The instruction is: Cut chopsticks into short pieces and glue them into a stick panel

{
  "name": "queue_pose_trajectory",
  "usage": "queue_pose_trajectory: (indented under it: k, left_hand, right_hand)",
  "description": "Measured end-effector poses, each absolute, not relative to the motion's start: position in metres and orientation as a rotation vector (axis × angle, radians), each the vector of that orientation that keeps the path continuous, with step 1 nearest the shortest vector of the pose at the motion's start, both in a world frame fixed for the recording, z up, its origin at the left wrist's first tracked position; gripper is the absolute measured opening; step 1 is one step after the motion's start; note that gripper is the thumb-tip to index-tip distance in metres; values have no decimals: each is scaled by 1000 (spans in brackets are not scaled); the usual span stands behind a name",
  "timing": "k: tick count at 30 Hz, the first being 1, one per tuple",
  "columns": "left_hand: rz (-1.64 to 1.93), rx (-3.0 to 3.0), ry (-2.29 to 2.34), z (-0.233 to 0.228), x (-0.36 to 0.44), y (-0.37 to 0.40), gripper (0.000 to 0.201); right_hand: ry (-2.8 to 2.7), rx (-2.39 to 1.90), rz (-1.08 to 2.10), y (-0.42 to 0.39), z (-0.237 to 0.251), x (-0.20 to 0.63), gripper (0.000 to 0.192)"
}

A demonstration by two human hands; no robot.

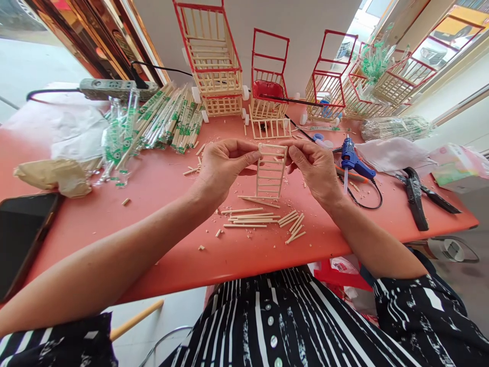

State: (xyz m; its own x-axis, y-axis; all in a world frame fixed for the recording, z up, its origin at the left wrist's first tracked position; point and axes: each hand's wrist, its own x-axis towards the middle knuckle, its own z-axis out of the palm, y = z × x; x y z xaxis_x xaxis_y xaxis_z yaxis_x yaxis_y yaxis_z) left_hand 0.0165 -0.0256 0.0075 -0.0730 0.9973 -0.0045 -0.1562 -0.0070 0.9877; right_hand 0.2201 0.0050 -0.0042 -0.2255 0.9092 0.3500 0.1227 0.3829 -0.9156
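Ladder [270, 171] upright over table [160, 183], long axis vertical w/ top rail partly hidden by fingertips, left hand [221, 165] & right hand [315, 168] pinching its top corners, foot near loose sticks [248, 216].

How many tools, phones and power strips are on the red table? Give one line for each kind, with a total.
Glue gun: 1
Black pliers: 1
Phone: 1
Power strip: 1
Total: 4, all on the red table.
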Motion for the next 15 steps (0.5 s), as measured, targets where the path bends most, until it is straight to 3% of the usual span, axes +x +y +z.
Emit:
queue_pose_trajectory:
  k: [15]
  left_hand:
    - [1326, 1030, 1110, 1, 13, -23, 13]
  right_hand:
    - [-1614, -979, 1043, 4, -6, 221, 35]
